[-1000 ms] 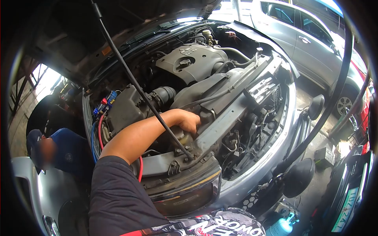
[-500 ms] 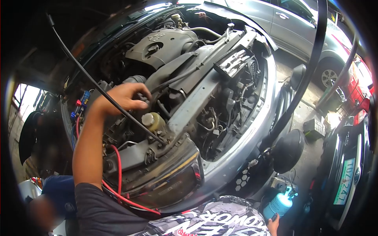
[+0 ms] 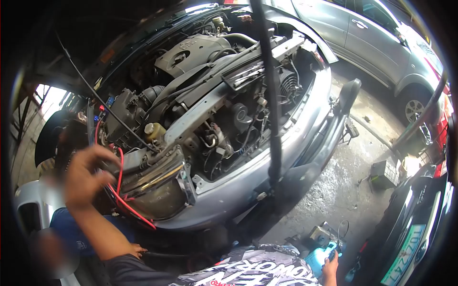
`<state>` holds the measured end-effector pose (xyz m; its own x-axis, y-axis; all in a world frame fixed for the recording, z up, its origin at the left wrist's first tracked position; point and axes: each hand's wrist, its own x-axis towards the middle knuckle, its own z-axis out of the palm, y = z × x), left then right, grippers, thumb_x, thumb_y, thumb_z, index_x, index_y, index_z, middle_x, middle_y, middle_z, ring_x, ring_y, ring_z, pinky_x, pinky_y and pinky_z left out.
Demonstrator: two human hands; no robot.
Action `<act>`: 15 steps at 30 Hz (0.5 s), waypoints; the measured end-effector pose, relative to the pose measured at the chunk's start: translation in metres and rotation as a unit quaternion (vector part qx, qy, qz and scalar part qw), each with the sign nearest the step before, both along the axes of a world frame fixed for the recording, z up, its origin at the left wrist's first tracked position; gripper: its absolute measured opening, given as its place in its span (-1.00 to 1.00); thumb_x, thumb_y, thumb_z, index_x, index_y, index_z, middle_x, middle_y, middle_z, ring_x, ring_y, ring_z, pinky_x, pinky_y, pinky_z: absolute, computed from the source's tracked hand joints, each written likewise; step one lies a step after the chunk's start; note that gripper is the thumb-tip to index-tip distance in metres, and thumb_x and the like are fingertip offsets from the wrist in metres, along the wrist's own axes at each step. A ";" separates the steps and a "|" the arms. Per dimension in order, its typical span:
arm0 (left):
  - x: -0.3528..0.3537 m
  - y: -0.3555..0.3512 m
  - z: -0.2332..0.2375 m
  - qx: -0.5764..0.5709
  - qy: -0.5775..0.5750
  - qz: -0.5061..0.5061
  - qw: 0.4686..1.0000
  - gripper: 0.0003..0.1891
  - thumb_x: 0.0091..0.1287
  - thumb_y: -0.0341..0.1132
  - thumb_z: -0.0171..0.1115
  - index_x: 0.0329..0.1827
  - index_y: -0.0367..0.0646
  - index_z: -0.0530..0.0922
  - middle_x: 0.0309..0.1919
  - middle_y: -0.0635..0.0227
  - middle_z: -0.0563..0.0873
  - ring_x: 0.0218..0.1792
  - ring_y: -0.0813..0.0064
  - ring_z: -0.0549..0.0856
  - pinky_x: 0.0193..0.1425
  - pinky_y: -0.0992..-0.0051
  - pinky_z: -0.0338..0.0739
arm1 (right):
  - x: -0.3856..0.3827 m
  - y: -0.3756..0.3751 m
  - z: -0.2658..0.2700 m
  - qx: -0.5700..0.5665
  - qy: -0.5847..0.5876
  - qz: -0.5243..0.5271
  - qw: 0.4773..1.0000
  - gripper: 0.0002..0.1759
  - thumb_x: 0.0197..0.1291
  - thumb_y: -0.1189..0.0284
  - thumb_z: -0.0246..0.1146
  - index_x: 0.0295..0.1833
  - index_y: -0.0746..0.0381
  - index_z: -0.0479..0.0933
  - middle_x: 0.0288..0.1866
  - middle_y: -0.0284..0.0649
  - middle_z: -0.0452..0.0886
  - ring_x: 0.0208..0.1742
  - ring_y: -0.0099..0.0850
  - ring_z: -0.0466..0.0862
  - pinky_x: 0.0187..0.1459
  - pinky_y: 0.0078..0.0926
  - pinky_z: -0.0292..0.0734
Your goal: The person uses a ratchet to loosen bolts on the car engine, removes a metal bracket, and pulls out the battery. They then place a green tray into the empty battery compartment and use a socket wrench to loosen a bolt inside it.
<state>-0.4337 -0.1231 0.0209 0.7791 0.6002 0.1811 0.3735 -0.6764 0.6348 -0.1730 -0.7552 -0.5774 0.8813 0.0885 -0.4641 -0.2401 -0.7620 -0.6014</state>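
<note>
My left hand point(image 3: 89, 177), blurred by motion, is raised near the headlight point(image 3: 160, 190) of a car with its engine bay exposed. Its fingers are curled and the thumb stands apart, with nothing visible between them. A red hose point(image 3: 120, 171) runs just right of that hand, down past the headlight. Low at the right, my right hand point(image 3: 330, 267) overlaps a light-blue gas cylinder point(image 3: 316, 261). Its fingers are closed around something small and dark that I cannot make out. The yellowish reservoir point(image 3: 155, 132) with a pale cap sits behind the headlight.
A dark vertical bar point(image 3: 269, 95) crosses the view. Behind it lies a black tray-like piece point(image 3: 244, 76) with shiny parts. A co-worker in a blue shirt point(image 3: 90, 233) is at lower left, one hand point(image 3: 138, 250) near the bumper. A dark box point(image 3: 384, 175) stands on the floor.
My left hand has moved from above the engine bay down and left, past the headlight. My right hand now overlaps the cylinder more. The view has shifted, showing more floor at right.
</note>
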 end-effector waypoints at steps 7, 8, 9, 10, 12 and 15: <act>0.236 -0.172 -0.092 -0.035 0.034 -0.461 0.886 -0.75 0.27 -0.38 0.38 -0.03 -0.18 0.57 -0.13 0.18 0.62 -0.06 0.08 0.67 0.05 0.21 0.59 | 0.094 -0.022 0.090 0.017 -0.090 0.070 0.993 -0.25 0.21 0.66 0.22 0.51 0.08 0.24 0.17 0.19 0.62 0.23 0.03 0.62 0.27 -0.15 0.45; 0.272 -0.188 -0.101 -0.022 0.018 -0.448 0.893 -0.75 0.26 -0.41 0.37 -0.02 -0.20 0.59 -0.11 0.15 0.64 -0.03 0.08 0.67 0.06 0.21 0.59 | 0.104 -0.022 0.101 0.019 -0.065 0.060 0.996 -0.25 0.21 0.68 0.20 0.52 0.10 0.24 0.25 0.18 0.60 0.35 0.02 0.58 0.38 -0.17 0.38; 0.307 -0.199 -0.108 -0.012 0.002 -0.435 0.900 -0.74 0.25 -0.43 0.37 -0.01 -0.22 0.60 -0.09 0.12 0.66 0.00 0.08 0.68 0.07 0.21 0.59 | 0.113 -0.030 0.097 0.042 -0.087 0.060 0.994 -0.25 0.21 0.67 0.21 0.52 0.10 0.24 0.27 0.19 0.58 0.36 0.01 0.57 0.38 -0.19 0.38; 0.342 -0.206 -0.114 0.022 -0.048 -0.392 0.918 -0.73 0.24 -0.45 0.35 0.00 -0.23 0.60 -0.08 0.09 0.66 0.01 0.06 0.68 0.09 0.21 0.58 | 0.120 -0.040 0.092 0.063 -0.108 0.061 0.990 -0.26 0.21 0.67 0.21 0.52 0.10 0.24 0.29 0.20 0.57 0.37 0.01 0.56 0.38 -0.20 0.38; 0.412 -0.200 -0.117 0.033 -0.112 -0.303 0.946 -0.73 0.24 -0.46 0.31 0.01 -0.25 0.62 -0.05 0.04 0.66 0.02 0.03 0.67 0.15 0.23 0.56 | 0.129 -0.053 0.084 0.055 -0.185 0.071 0.979 -0.30 0.24 0.66 0.19 0.50 0.14 0.27 0.21 0.09 0.62 0.25 -0.09 0.63 0.31 -0.27 0.43; 0.512 -0.138 -0.130 0.128 -0.183 -0.121 0.967 -0.73 0.20 -0.47 0.25 -0.03 -0.18 0.69 0.06 -0.03 0.65 0.14 0.05 0.64 0.28 0.24 0.53 | 0.134 -0.046 0.146 0.060 -0.065 0.012 0.996 -0.30 0.35 0.31 0.28 0.54 0.24 0.26 0.45 0.17 0.43 0.43 0.03 0.48 0.40 -0.19 0.37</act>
